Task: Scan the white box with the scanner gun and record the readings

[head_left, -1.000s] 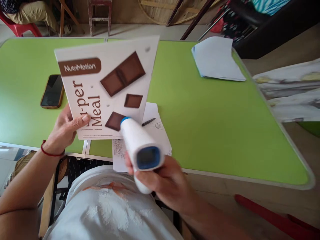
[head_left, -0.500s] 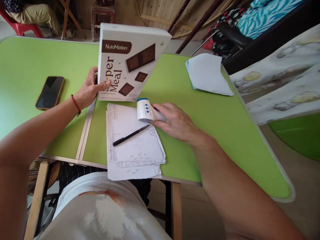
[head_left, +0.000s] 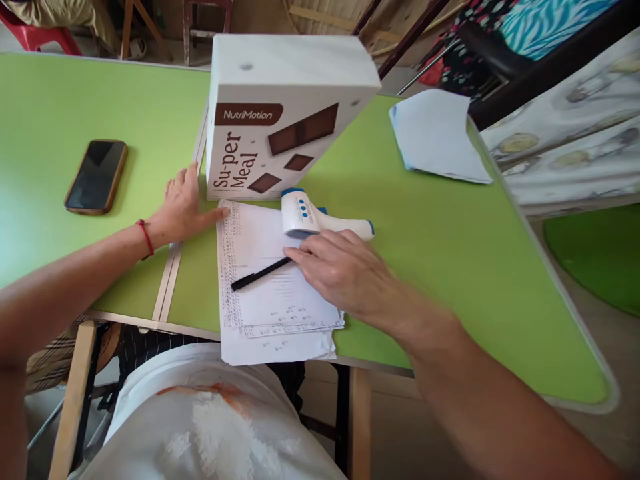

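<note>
My left hand [head_left: 183, 207] lies on the table with fingers outstretched, the thumb at the top left corner of the papers [head_left: 280, 300]. Just beyond it stands a white box [head_left: 295, 63] labelled "Su-per Meal", upright on the table. The fingers of my right hand [head_left: 340, 270] are curled together over the right end of a black pen [head_left: 260, 273]; its tip is hidden under them. Immediately above that hand, a white and blue infrared thermometer [head_left: 303, 213] rests partly on the papers, its handle pointing right.
A phone [head_left: 96, 177] in a brown case lies left on the green table [head_left: 425, 267]. Folded white papers [head_left: 437, 137] sit at the back right, near a dark chair arm [head_left: 485, 50]. A metal-edged seam crosses the table by my left hand.
My left hand has let go of the box, which now stands on the table, and come down beside it. My right hand has released the thermometer and moved to the pen.
</note>
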Demonstrator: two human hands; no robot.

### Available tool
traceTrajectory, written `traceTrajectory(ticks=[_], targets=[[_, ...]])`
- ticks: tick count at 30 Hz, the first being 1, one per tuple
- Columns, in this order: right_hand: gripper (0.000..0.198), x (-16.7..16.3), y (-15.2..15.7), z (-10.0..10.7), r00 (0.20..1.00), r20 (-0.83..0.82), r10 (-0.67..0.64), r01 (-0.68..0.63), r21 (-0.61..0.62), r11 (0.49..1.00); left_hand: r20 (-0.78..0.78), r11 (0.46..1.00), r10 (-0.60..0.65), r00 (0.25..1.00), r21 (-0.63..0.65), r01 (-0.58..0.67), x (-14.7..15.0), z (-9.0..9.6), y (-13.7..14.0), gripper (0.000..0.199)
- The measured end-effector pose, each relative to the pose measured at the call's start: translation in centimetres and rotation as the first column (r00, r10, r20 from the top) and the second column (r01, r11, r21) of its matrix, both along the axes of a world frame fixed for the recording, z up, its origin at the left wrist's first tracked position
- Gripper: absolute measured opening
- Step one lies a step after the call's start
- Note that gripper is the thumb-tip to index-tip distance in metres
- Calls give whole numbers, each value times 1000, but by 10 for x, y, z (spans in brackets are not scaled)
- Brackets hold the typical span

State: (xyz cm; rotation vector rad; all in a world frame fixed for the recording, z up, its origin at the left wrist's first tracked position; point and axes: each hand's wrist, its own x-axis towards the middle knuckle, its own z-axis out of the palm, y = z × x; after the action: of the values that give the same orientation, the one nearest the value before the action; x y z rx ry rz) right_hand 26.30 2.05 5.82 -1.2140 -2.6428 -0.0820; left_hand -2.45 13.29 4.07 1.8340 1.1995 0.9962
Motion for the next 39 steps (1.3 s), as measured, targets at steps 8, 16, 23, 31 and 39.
traceTrajectory(ticks=[8,16,23,31,39], targets=[[4,-20,11,20,722,-669,-174,83,-167,983,-414,994,-75,907,40,100,7,-4,-12,112],[6,-79,25,-14,304,-879,-368,-70,-406,911,-567,997,-47,822,21,72,10,8,-16,107],[5,-82,17,-32,341,-880,-332,23,-345,938,-626,997,-67,777,-13,76,10,19,-21,108],[17,-81,23,-29,484,-852,-201,41,-207,977,-656,997,-77,751,-31,75,14,23,-24,106],[17,-81,21,-28,529,-821,-216,47,-225,973,-669,997,-70,740,-41,58,15,24,-24,107]])
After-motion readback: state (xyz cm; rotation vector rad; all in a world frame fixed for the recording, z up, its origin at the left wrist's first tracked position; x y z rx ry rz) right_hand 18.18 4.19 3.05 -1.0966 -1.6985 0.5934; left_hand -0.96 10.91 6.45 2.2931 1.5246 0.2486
